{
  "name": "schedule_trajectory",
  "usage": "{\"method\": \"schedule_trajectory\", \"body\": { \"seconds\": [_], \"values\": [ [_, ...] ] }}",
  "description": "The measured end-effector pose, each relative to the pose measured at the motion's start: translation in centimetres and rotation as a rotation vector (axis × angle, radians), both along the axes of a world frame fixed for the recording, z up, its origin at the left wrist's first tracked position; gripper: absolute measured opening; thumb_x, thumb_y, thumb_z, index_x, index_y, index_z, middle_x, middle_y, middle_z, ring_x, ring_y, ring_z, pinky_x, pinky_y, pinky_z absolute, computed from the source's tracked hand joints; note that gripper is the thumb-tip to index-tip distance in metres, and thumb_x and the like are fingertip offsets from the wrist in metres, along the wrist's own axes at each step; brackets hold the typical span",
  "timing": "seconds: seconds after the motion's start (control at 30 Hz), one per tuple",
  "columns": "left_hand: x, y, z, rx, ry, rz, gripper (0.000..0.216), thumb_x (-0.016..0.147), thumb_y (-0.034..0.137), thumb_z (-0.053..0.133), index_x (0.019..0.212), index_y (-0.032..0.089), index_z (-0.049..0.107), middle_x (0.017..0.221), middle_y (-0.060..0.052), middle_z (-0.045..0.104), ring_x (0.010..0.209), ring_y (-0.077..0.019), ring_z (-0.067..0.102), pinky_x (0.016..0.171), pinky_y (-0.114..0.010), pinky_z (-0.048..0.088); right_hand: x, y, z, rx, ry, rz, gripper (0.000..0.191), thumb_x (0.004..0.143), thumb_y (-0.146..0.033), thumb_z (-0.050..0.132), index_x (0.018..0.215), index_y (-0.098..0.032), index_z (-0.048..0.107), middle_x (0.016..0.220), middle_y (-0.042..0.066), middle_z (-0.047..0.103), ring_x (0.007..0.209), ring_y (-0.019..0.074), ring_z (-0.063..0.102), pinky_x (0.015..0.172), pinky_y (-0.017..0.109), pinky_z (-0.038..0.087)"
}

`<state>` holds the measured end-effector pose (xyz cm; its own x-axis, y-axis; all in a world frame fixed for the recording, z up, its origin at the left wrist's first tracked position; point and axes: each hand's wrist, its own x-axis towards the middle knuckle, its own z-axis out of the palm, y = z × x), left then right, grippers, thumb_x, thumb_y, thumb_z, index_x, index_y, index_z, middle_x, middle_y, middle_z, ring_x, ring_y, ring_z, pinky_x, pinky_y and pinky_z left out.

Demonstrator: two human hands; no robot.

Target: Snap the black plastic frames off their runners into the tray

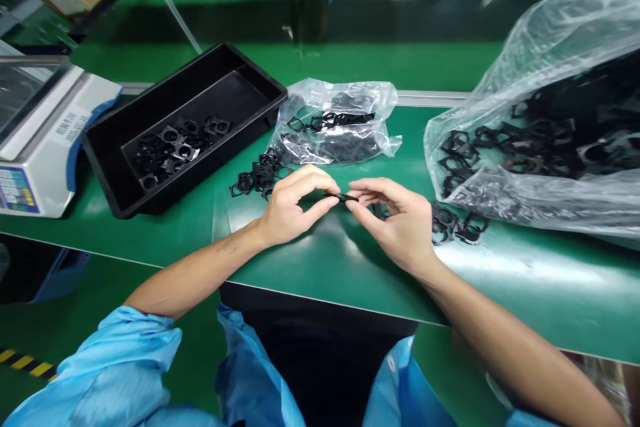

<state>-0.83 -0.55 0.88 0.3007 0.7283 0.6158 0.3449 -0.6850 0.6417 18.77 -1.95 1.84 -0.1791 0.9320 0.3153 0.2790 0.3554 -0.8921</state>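
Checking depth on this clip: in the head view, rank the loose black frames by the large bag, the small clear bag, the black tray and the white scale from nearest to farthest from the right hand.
From the right hand:
1. Loose black frames, just right
2. Small clear bag, ahead-left
3. Black tray, farther left
4. White scale, far left
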Motion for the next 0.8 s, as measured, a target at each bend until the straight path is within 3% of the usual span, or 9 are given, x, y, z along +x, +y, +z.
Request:
{"method": "schedule_trajectory", "body": {
  "seconds": [0.27,0.37,0.47,0.57,0.67,0.73,0.8],
  "values": [
    [0.3,-0.1,-0.4,-0.068,-0.052,0.002,0.013,0.09,0.027,0.069,0.082,0.017,0.066,0.079,-0.002,0.07,0.075,-0.0129,0.065,0.073,-0.027,0.052,0.2,0.1,0.2,0.128,-0.071,0.06,0.012,0.088,-0.02,0.07,0.098,-0.021,0.075,0.088,0.004,0.074,0.074,0.0152,0.067,0.073,0.029,0.057],
    [0.3,0.0,-0.6,-0.2,-0.114,0.004,0.02,0.089,0.035,0.072,0.082,0.017,0.067,0.076,-0.002,0.07,0.07,-0.0124,0.065,0.067,-0.025,0.053,0.2,0.4,0.2,-0.012,0.005,0.069,0.009,0.087,-0.027,0.072,0.092,-0.021,0.077,0.085,0.004,0.073,0.073,0.0156,0.067,0.068,0.028,0.057],
    [0.2,0.1,-0.7,-0.285,-0.127,-0.011,0.021,0.093,0.036,0.065,0.089,0.016,0.069,0.081,-0.002,0.073,0.07,-0.0122,0.068,0.067,-0.024,0.055,0.3,0.8,0.3,-0.299,0.201,0.078,0.022,0.08,-0.036,0.08,0.093,-0.019,0.076,0.073,0.001,0.07,0.062,0.0133,0.064,0.062,0.027,0.056],
    [0.0,0.3,-0.5,-0.134,-0.064,0.013,0.019,0.099,0.024,0.054,0.102,0.017,0.072,0.1,-0.007,0.075,0.093,-0.016,0.071,0.083,-0.03,0.058,0.3,1.3,0.5,-0.531,0.392,0.072,0.037,0.07,-0.041,0.087,0.094,-0.018,0.073,0.063,-0.003,0.066,0.053,0.0107,0.061,0.059,0.025,0.055],
    [-0.1,0.3,-0.5,0.085,0.04,-0.013,0.019,0.095,0.015,0.057,0.103,0.02,0.073,0.111,-0.008,0.073,0.105,-0.0177,0.069,0.093,-0.035,0.057,0.3,1.6,0.6,-0.64,0.459,0.087,0.04,0.064,-0.045,0.09,0.087,-0.017,0.072,0.064,-0.002,0.067,0.051,0.0098,0.06,0.056,0.024,0.055],
    [-0.1,0.3,-0.6,0.161,0.059,-0.045,0.017,0.093,0.013,0.061,0.099,0.021,0.074,0.103,-0.005,0.075,0.097,-0.0157,0.07,0.087,-0.033,0.058,0.4,1.6,0.6,-0.628,0.414,0.099,0.038,0.07,-0.048,0.086,0.085,-0.017,0.072,0.066,0.0,0.068,0.053,0.0108,0.061,0.058,0.025,0.056],
    [-0.1,0.3,-0.7,0.16,0.035,-0.036,0.015,0.092,0.013,0.063,0.098,0.021,0.074,0.093,-0.004,0.075,0.088,-0.0137,0.071,0.082,-0.029,0.058,0.4,1.5,0.4,-0.506,0.309,0.067,0.032,0.081,-0.049,0.077,0.087,-0.017,0.074,0.073,0.002,0.07,0.061,0.0132,0.065,0.064,0.028,0.059]
  ]
}}
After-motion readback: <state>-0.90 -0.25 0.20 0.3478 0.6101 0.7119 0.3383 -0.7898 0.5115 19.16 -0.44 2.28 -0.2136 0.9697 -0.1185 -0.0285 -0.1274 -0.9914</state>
